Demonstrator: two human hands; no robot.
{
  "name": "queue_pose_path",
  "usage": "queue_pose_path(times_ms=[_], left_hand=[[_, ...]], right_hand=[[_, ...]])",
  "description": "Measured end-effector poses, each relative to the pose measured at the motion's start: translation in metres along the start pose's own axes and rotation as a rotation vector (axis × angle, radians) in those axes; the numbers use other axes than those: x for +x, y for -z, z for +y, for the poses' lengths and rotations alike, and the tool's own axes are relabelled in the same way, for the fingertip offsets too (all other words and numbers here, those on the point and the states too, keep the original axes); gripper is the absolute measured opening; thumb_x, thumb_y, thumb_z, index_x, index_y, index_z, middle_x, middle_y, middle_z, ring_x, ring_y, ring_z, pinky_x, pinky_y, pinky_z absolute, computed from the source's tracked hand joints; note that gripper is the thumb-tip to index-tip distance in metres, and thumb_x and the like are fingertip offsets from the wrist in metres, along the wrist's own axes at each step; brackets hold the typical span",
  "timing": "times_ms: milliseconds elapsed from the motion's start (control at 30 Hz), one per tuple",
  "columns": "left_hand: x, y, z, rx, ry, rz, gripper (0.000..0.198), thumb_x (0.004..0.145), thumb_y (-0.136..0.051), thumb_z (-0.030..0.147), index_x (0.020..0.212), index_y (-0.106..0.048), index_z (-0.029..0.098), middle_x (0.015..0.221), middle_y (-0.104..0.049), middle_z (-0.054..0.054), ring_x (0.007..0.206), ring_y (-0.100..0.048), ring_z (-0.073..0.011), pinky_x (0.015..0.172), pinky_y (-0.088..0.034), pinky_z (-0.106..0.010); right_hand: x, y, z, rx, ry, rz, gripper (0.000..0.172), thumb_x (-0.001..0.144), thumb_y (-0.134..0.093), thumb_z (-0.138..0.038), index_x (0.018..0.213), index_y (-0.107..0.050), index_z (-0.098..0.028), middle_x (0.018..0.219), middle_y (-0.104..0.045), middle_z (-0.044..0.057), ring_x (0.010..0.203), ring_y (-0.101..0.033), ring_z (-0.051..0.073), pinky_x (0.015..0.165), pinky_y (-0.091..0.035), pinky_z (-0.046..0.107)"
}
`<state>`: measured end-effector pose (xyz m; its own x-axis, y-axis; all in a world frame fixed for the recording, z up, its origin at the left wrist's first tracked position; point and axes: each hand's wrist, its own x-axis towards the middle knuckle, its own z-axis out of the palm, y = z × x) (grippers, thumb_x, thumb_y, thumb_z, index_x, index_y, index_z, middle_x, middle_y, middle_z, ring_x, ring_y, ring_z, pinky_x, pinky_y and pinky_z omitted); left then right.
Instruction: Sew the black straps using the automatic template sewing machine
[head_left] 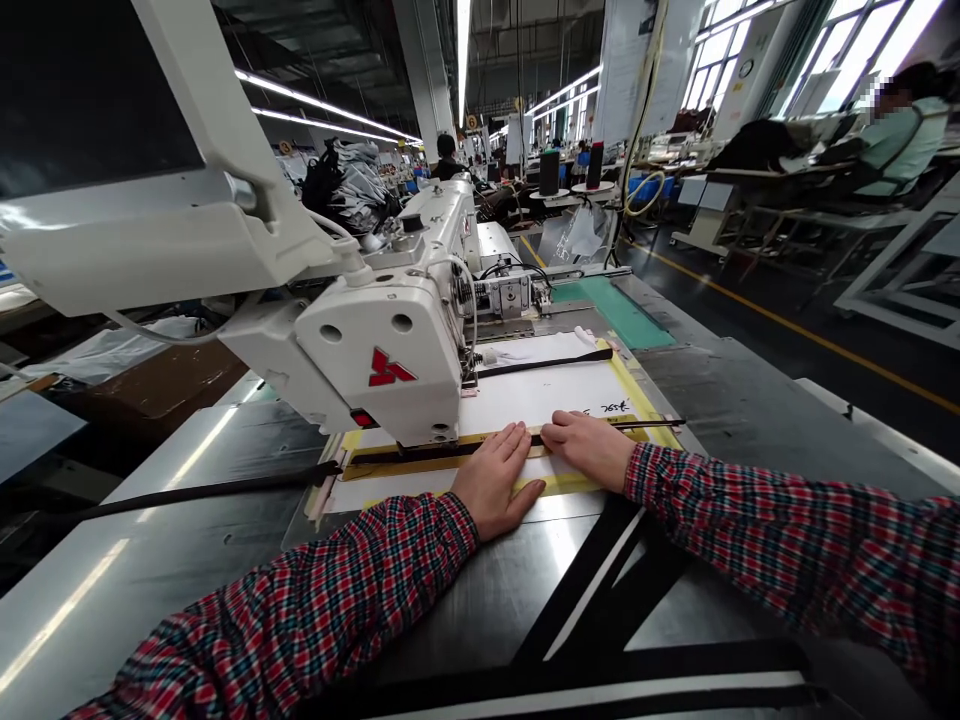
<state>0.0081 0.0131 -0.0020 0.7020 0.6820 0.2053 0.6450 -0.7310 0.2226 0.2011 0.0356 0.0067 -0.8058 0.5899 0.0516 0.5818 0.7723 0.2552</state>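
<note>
My left hand (496, 487) lies flat with its fingers stretched over a narrow black fabric strip (420, 453) on a white template board (540, 393) edged in yellow tape. Just to its right, my right hand (586, 447) has its bent fingers pressed together on the same strip, which sticks out past it to the right. Directly beyond my left hand stands the head of a white sewing machine (382, 350) with a red logo. Another dark strip (544, 363) runs along the far side of the board.
Black and white bands (592, 590) lie on the metal table (465, 600) near me. A long black strip (202, 492) trails off leftward. A screen (90, 100) hangs at upper left. Thread cones (550, 172) stand behind the machine, and a person (892, 140) sits at far right.
</note>
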Motion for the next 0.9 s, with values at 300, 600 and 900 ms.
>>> queue_pose_path(times_ms=[300,600,900], left_hand=[[-0.081,0.041,-0.030,0.061,0.022,-0.021,0.047,0.090,-0.043,0.035,0.132,-0.040,0.012,0.139,-0.034,-0.010,0.127,-0.034,-0.0248,0.103,-0.037,-0.038],[-0.089,0.034,-0.068,0.170,0.170,-0.027,0.066,0.086,-0.044,0.054,0.135,-0.036,0.010,0.135,-0.040,-0.013,0.123,-0.039,-0.0292,0.101,-0.037,-0.046],[-0.097,0.036,-0.076,0.172,0.162,-0.025,0.067,0.085,-0.045,0.055,0.136,-0.035,0.014,0.136,-0.040,-0.009,0.122,-0.041,-0.0283,0.103,-0.035,-0.044]], right_hand=[[-0.003,-0.007,0.003,0.019,-0.002,0.015,0.009,0.088,-0.050,-0.011,0.087,-0.059,-0.010,0.091,-0.051,0.008,0.080,-0.041,0.021,0.074,-0.040,0.035],[-0.004,-0.009,0.004,0.114,-0.010,0.062,0.017,0.091,-0.041,-0.011,0.090,-0.058,-0.014,0.089,-0.050,0.007,0.077,-0.040,0.020,0.076,-0.039,0.033],[0.002,-0.007,0.000,0.115,0.010,0.041,0.019,0.093,-0.039,-0.014,0.095,-0.058,-0.014,0.091,-0.050,0.007,0.077,-0.040,0.021,0.079,-0.038,0.035]])
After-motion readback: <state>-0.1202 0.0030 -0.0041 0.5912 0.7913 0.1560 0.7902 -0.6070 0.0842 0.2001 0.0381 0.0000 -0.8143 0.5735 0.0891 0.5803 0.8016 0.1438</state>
